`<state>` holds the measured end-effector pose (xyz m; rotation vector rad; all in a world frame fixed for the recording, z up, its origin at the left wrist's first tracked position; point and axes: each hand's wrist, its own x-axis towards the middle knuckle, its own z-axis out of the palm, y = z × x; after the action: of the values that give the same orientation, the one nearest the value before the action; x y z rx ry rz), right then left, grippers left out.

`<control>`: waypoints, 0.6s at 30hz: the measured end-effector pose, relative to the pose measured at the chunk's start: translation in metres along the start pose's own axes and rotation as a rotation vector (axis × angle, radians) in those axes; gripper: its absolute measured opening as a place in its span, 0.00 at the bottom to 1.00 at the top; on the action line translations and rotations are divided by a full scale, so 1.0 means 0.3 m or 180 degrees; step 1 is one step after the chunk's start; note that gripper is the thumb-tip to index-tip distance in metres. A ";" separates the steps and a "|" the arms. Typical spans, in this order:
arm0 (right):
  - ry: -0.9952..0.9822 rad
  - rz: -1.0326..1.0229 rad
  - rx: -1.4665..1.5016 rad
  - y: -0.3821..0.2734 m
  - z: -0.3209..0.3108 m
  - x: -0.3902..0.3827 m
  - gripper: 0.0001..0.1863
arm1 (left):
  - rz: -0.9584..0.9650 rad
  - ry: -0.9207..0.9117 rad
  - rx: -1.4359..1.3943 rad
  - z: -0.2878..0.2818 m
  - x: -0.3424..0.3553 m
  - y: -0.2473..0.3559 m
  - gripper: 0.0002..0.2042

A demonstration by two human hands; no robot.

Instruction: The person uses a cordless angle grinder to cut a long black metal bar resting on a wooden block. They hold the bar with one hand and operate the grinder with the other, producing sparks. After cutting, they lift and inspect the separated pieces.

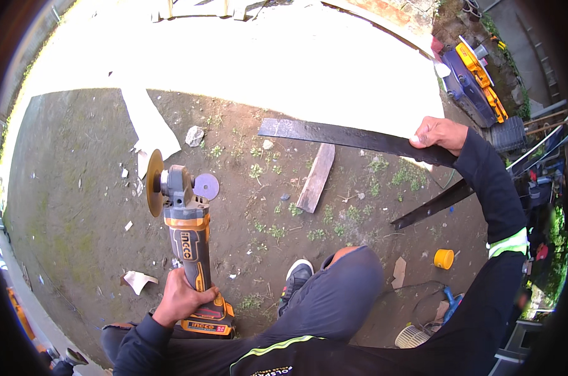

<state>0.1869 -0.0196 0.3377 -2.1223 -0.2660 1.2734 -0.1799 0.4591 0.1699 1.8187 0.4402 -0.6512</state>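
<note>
My left hand (182, 297) is closed round the lower body of a cordless angle grinder (187, 232) in orange and black. The grinder stands head up, with a thin brownish disc (153, 183) on the left of its head and a battery pack (205, 324) at its base. Farther right, my right hand (442, 134) grips a long, flat, dark metal bar (350, 135) near its right end, thumb on top. The bar reaches leftward over the ground, well apart from the grinder. Whether the disc is spinning cannot be told.
A wooden offcut (316, 178), a purple disc (206, 187) and a stone (195, 136) lie on the dirt. Another dark bar (429, 207) slants below my right forearm. A yellow cup (444, 259), a blue corded tool (452, 304) and a dark toolbox (462, 91) are at right.
</note>
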 end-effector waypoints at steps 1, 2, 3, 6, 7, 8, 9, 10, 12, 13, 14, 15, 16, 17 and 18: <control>-0.0016 0.0064 0.0064 0.011 0.006 0.035 0.24 | -0.0133 0.0001 0.0139 -0.002 -0.005 -0.006 0.11; -0.0035 0.0116 0.0126 0.017 0.012 0.079 0.24 | -0.0100 -0.0006 -0.0145 0.000 -0.008 -0.008 0.11; -0.0120 0.0141 0.0086 0.008 0.003 0.106 0.19 | -0.0161 -0.0010 -0.0276 0.006 -0.012 -0.007 0.10; -0.0424 0.0370 -0.0013 -0.021 -0.011 0.205 0.22 | -0.0339 -0.0095 -0.0394 0.010 -0.036 0.023 0.08; -0.0386 0.0378 -0.0106 -0.022 -0.006 0.218 0.23 | -0.0336 -0.0091 -0.0350 0.017 -0.046 0.034 0.08; -0.0423 0.0274 -0.0130 -0.020 0.004 0.226 0.23 | -0.0349 -0.0076 -0.0225 0.020 -0.053 0.046 0.08; -0.0408 0.0345 -0.0351 -0.019 0.014 0.230 0.25 | -0.0407 -0.0137 -0.0261 0.020 -0.063 0.054 0.08; -0.0402 0.0075 -0.0573 -0.013 0.029 0.229 0.25 | -0.0344 -0.0078 -0.0316 0.021 -0.066 0.059 0.08; -0.0389 -0.0661 -0.1523 0.003 0.077 0.249 0.28 | -0.0276 0.0031 -0.0312 0.028 -0.073 0.054 0.08; -0.0306 -0.0551 -0.1310 0.001 0.078 0.261 0.28 | -0.0286 0.0047 -0.0276 0.015 -0.063 0.058 0.07; -0.0108 -0.0297 -0.1407 0.001 0.081 0.261 0.25 | -0.0340 0.0039 -0.0295 0.016 -0.066 0.052 0.07; -0.0018 -0.0125 -0.1679 -0.002 0.086 0.268 0.25 | -0.0349 0.0048 -0.0265 0.013 -0.069 0.052 0.07; 0.0064 -0.0191 -0.1897 -0.009 0.088 0.281 0.24 | -0.0195 0.0091 -0.0228 0.012 -0.063 0.054 0.07; 0.0100 -0.0142 -0.1889 -0.017 0.094 0.281 0.24 | -0.0183 0.0103 -0.0247 0.014 -0.058 0.056 0.07; 0.0207 -0.0057 -0.1946 -0.022 0.102 0.274 0.24 | -0.0215 0.0117 -0.0221 0.015 -0.058 0.063 0.07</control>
<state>0.2040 0.0374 0.2728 -2.6503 -0.7192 1.2117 -0.1834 0.4488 0.1937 1.7584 0.5445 -0.6419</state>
